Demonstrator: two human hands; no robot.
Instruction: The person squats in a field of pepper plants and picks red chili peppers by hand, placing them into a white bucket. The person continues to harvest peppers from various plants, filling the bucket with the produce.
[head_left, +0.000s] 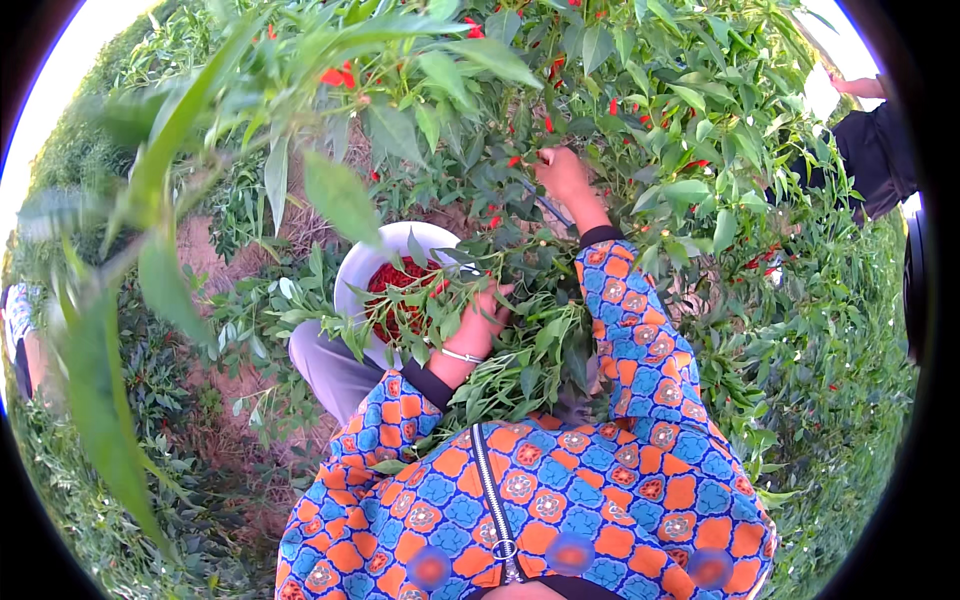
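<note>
My right hand (562, 178) reaches into a chili pepper plant, its fingers bent together among the leaves. Close to its fingertips hangs a red chili pepper (514, 161); whether the fingers touch a pepper or stem is hidden. My left hand (478, 322), with a bracelet (462, 356) at the wrist, is curled among leafy stems beside the rim of a white bucket (349, 281). What its fingers grip cannot be made out. Many picked red chili peppers (394, 281) lie inside the bucket, partly covered by a leafy pepper branch (409, 311). The bucket stands against my bent leg (334, 367).
Blurred leaves (176, 285) hang close to the camera at left. Dense pepper plants (675, 112) bear more red fruit ahead. Another person in dark clothing (870, 157) is at the right edge; part of a person (26, 345) shows at far left. Bare soil (206, 251) lies left of the bucket.
</note>
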